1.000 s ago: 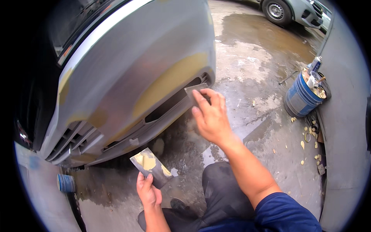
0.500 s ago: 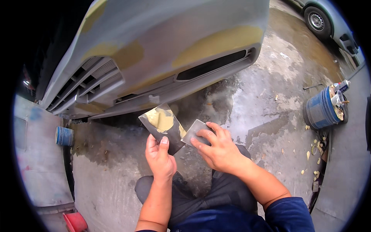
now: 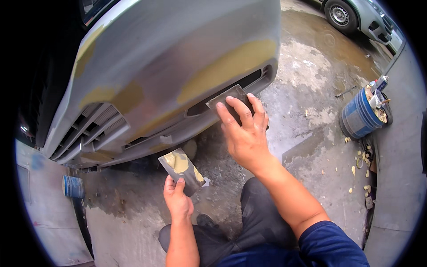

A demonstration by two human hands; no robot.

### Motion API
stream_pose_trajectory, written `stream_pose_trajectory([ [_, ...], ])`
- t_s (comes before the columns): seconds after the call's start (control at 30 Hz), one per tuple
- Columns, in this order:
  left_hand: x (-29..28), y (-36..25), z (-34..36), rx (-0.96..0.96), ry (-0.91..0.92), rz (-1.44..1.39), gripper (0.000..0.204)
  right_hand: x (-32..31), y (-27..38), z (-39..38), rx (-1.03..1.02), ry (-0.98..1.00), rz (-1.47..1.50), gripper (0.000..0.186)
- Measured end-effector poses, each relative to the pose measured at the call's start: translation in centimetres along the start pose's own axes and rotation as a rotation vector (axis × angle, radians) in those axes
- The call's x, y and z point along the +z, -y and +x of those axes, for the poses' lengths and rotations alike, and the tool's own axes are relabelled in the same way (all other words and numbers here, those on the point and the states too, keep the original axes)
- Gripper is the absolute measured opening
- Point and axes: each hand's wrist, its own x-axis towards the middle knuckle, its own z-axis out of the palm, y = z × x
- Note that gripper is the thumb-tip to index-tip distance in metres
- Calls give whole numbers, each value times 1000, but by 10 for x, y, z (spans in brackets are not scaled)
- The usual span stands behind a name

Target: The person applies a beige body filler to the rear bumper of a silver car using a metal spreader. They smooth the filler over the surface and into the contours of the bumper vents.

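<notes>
My left hand [image 3: 178, 201] grips a dark flat board [image 3: 192, 183] by its lower edge. A lump of pale yellow putty [image 3: 179, 163] lies on that board, with a smear along its right edge. My right hand [image 3: 245, 129] is raised toward a grey vehicle bumper [image 3: 155, 80], fingers pressed flat on the back of a thin dark rectangular spreader [image 3: 231, 96]. From this view the spreader overlaps the dark slot in the bumper; whether its edge touches the surface I cannot tell. Yellow filler patches [image 3: 227, 66] cover parts of the bumper.
At the right stands a blue bucket [image 3: 358, 116] heaped with putty scraps and a tube. Dried bits [image 3: 365, 160] litter the floor beside it. A smaller blue bucket [image 3: 73, 186] stands at the left, near a pale panel. Another vehicle's wheel [image 3: 340, 16] shows at the top right.
My right hand has lifted the spreader away from the board, up to the bumper. My left hand has moved slightly lower with the board. The view has shifted to the right.
</notes>
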Motion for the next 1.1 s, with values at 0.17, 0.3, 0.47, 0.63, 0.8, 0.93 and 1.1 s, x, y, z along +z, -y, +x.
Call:
stream_pose_trajectory([
  [0.17, 0, -1, 6, -25, -17, 31, 32, 15, 5, 10, 6, -37, -35, 53],
  [0.3, 0, 0, 8, -37, -12, 27, 31, 19, 7, 15, -5, -68, -20, 54],
  [0.47, -4, 6, 19, -65, 8, 77, 34, 33, 2, 14, -16, -85, -64, 53],
  [0.63, -3, 5, 15, -75, -35, 76, 34, 21, 0, 4, 10, -87, -51, 52],
  [0.8, -1, 7, 17, -52, 13, 63, 34, 32, -12, 9, -12, -98, -71, 49],
  [0.93, -6, 9, 18, -54, 21, 79, 34, 32, -9, 0, -4, -104, -17, 50],
  [1.1, -5, 11, 20, -53, 20, 81, 34, 47, 1, 2, -25, -125, -31, 49],
])
